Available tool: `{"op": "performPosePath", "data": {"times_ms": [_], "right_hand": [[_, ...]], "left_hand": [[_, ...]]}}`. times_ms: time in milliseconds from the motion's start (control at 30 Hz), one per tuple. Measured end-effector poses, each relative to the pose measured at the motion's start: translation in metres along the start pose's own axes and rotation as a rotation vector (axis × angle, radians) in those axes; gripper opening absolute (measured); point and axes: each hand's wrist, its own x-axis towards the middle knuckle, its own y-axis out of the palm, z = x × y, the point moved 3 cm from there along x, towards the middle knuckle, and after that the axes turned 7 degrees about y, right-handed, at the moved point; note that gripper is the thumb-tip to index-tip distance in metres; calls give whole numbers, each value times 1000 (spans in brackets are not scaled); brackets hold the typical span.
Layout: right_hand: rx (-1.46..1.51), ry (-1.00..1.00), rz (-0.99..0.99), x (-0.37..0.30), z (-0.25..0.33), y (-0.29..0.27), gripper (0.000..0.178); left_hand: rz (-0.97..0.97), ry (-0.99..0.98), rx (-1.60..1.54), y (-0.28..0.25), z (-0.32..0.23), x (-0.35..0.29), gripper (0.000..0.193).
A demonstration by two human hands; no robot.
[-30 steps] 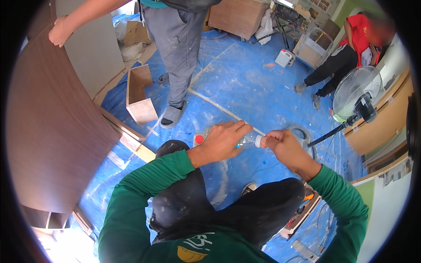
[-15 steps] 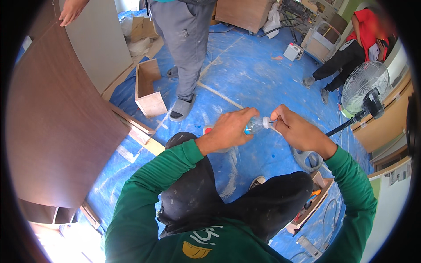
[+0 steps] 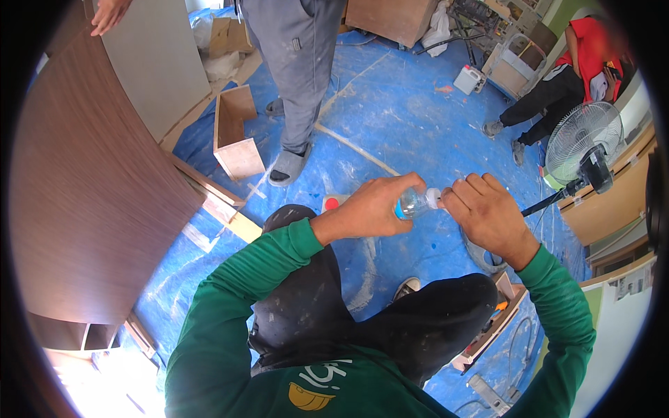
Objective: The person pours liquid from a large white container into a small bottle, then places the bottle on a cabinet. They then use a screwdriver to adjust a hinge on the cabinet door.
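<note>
Above my knees, my left hand wraps round a clear plastic bottle that has a strip of blue on it. The bottle lies tilted on its side, its white cap toward the right. My right hand is closed, with thumb and fingers curled at the cap end. Whatever else may be inside those fingers is hidden. Just past my left wrist, a pale container with a red cap stands on the floor, partly covered by my hand.
Blue sheeting covers the floor. A person in grey trousers stands ahead, beside an open wooden box. A curved brown panel rises at left. A fan and another person in red are at right. A toolbox sits by my right knee.
My right hand has turned, its knuckles now facing up and its fingers curled closer round the cap end. The bottle and left hand have shifted slightly right.
</note>
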Motion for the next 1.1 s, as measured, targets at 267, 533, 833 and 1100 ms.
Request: {"op": "performPosePath", "data": {"times_ms": [267, 533, 833, 1100], "right_hand": [[709, 703, 250, -14, -9, 35, 20], [1047, 970, 438, -1, -15, 31, 31], [2, 8, 71, -6, -6, -10, 18], [-59, -76, 92, -21, 2, -5, 18]], "left_hand": [[-48, 19, 401, 7, -3, 0, 60], [-68, -38, 314, -3, 5, -2, 59], [92, 26, -210, 2, 3, -3, 54], [272, -113, -249, 10, 3, -4, 57]]}}
